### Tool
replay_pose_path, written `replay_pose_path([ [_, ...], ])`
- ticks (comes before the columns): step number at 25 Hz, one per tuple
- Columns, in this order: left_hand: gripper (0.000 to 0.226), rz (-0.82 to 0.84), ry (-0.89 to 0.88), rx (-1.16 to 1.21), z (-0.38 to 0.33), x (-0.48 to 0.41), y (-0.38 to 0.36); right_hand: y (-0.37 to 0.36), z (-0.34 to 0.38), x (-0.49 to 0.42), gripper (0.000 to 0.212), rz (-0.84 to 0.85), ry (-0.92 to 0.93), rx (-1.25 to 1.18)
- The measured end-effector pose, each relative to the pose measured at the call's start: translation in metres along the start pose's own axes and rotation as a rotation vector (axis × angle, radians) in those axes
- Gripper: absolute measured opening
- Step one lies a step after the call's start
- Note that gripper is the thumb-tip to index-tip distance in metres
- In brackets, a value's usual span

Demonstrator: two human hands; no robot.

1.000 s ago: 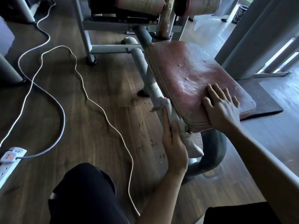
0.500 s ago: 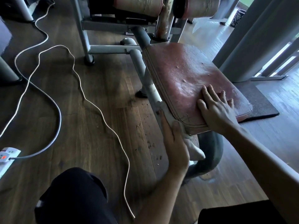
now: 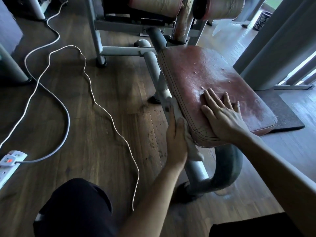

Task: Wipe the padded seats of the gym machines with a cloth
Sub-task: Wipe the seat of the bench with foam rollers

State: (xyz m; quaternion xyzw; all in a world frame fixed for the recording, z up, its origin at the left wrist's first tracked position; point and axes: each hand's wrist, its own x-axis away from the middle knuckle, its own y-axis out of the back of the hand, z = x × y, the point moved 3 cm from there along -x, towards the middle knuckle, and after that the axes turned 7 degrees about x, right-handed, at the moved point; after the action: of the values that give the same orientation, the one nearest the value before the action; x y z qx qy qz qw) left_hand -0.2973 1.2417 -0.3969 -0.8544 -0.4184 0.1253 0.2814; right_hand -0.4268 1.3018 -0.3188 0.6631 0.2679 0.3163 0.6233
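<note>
A worn red padded seat [image 3: 210, 79] of a gym machine fills the centre right. My left hand [image 3: 176, 142] presses a white cloth [image 3: 177, 110] flat against the seat's left side edge, near its front corner; the cloth's lower end hangs below the pad. My right hand [image 3: 222, 117] lies flat on the seat's top near the front, fingers spread, holding nothing.
The machine's grey steel frame [image 3: 153, 64] and curved front foot [image 3: 227, 170] stand under the seat. Two padded rollers [image 3: 159, 4] sit behind it. White cables [image 3: 95, 103] and a power strip [image 3: 8, 163] lie on the wooden floor at left. A dark mat [image 3: 282, 115] lies right.
My left hand has slid the cloth a little along the seat's side edge. My right hand has shifted slightly left and further onto the seat top.
</note>
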Motion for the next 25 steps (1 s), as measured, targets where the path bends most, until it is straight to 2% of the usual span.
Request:
replay_pose_path([
  [2, 0.05, 0.006, -0.001, -0.017, -0.002, -0.005, 0.004, 0.0, 0.002, 0.0, 0.058, -0.005, -0.008, 0.001],
  [7, 0.057, 0.045, 0.062, -0.014, 0.004, 0.079, -0.015, 0.0, 0.001, -0.001, 0.057, -0.014, -0.004, -0.001],
  [10, 0.055, 0.005, 0.045, -0.025, 0.006, 0.048, -0.01, 0.0, 0.002, 0.0, 0.057, -0.026, -0.014, -0.002],
  [14, 0.053, -0.039, -0.087, -0.043, -0.008, -0.015, 0.006, -0.001, 0.003, 0.0, 0.057, -0.031, -0.021, -0.018],
  [19, 0.049, -0.078, -0.018, 0.12, 0.019, 0.046, -0.007, -0.002, 0.002, 0.001, 0.058, -0.048, -0.02, -0.019],
  [25, 0.046, -0.13, -0.102, 0.018, 0.014, 0.047, -0.01, -0.002, 0.001, 0.003, 0.059, -0.052, -0.023, -0.025],
])
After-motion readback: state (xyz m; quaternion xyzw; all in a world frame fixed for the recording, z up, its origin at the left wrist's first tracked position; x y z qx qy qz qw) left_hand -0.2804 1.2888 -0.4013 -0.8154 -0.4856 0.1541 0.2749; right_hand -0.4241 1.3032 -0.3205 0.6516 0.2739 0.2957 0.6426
